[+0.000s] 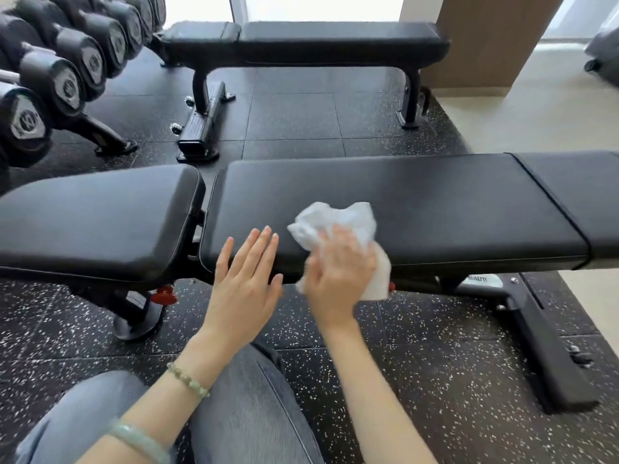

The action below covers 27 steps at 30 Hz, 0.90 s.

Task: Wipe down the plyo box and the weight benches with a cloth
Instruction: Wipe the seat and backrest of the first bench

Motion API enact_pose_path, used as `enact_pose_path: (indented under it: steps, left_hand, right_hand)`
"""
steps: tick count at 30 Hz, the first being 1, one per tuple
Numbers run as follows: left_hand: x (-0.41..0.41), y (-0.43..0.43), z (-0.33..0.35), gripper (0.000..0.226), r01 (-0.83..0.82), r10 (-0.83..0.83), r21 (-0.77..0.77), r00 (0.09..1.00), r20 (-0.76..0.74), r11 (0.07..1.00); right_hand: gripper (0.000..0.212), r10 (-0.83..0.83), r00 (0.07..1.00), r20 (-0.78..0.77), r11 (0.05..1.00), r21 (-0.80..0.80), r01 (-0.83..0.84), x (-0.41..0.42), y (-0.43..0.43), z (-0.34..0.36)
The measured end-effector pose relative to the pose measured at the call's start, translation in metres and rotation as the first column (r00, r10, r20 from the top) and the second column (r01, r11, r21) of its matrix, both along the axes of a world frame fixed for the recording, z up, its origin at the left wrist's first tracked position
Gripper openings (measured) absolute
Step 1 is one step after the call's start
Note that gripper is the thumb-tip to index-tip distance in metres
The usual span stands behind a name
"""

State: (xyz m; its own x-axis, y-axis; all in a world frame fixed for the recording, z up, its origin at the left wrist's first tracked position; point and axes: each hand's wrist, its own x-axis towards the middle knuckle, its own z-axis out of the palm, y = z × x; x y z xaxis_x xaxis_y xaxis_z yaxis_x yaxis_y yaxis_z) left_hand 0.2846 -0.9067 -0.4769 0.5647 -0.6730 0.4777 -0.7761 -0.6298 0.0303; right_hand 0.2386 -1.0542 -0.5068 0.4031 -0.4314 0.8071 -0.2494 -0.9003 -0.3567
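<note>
Right hand (338, 272) clutches a white cloth (338, 222) on a black weight bench (435, 209); left hand (244, 279) hovers beside it, fingers spread, grasping nothing

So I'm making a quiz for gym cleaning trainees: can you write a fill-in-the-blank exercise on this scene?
1. The white cloth is held by the ____ hand.
2. The left hand is open and holds ____.
3. The cloth lies on the near bench, whose pad is ____ in colour.
4. The dumbbells sit on the person's ____ side.

Missing words: right; nothing; black; left
</note>
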Motion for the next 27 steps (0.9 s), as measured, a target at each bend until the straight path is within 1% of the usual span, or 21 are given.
enact_pose_path:
  steps: [2, 4, 5, 8, 11, 14, 17, 18, 19, 21, 23, 27]
  left_hand:
    - [0.0, -0.005, 0.001, 0.052, 0.015, -0.015, 0.0, 1.0, 0.008, 1.0]
    - [0.003, -0.008, 0.0, 0.052, 0.021, -0.021, 0.025, 1.0, -0.011, 0.999]
    - [0.004, -0.01, -0.002, 0.053, 0.018, -0.018, 0.041, 1.0, -0.021, 0.999]
    - [0.006, -0.012, -0.008, 0.053, 0.01, -0.005, 0.064, 0.998, -0.067, 0.998]
    - [0.007, -0.012, -0.008, 0.052, 0.017, -0.013, 0.06, 0.997, -0.079, 0.998]
    - [0.006, -0.012, -0.006, 0.053, 0.019, -0.013, 0.055, 0.995, -0.099, 0.998]
    - [0.005, -0.012, -0.004, 0.053, 0.006, -0.003, 0.04, 0.996, -0.091, 0.999]
    - [0.004, -0.013, -0.004, 0.054, 0.003, 0.0, 0.032, 0.997, -0.079, 0.999]
    - [0.004, -0.014, -0.003, 0.054, 0.002, -0.001, 0.02, 0.998, -0.067, 1.0]
    - [0.006, -0.017, 0.0, 0.056, 0.008, -0.008, 0.018, 0.999, -0.031, 1.0]
    - [0.011, -0.019, 0.005, 0.058, 0.012, -0.012, 0.056, 1.0, 0.006, 0.998]
    - [0.016, -0.021, 0.013, 0.059, 0.04, -0.04, 0.086, 0.999, -0.001, 0.995]
  right_hand:
    - [0.035, 0.046, 0.994, -0.097, 0.995, -0.08, -0.054, 0.003, 0.005, -0.001]
    - [0.032, 0.092, 0.986, -0.142, 0.971, -0.205, -0.12, -0.011, -0.024, -0.004]
    - [0.032, 0.091, 0.985, -0.144, 0.962, -0.242, -0.124, -0.02, -0.043, -0.004]
    - [0.032, 0.056, 0.989, -0.139, 0.961, -0.262, -0.092, -0.043, -0.094, 0.0]
    - [0.032, 0.057, 0.991, -0.125, 0.952, -0.291, -0.091, -0.054, -0.12, 0.002]
    - [0.034, -0.007, 0.996, -0.086, 0.966, -0.259, -0.016, -0.06, -0.129, 0.001]
    - [0.033, -0.142, 0.99, -0.016, 0.985, -0.106, 0.139, -0.051, -0.108, -0.002]
    - [0.033, -0.162, 0.987, 0.002, 0.984, -0.071, 0.162, -0.044, -0.095, -0.003]
    - [0.033, -0.158, 0.987, 0.013, 0.985, -0.062, 0.159, -0.038, -0.082, -0.004]
    - [0.032, -0.119, 0.993, 0.014, 0.988, -0.095, 0.12, -0.03, -0.066, -0.005]
    - [0.033, -0.1, 0.995, -0.009, 0.987, -0.13, 0.097, -0.03, -0.064, -0.006]
    - [0.034, -0.124, 0.992, -0.037, 0.984, -0.13, 0.119, -0.031, -0.066, -0.005]
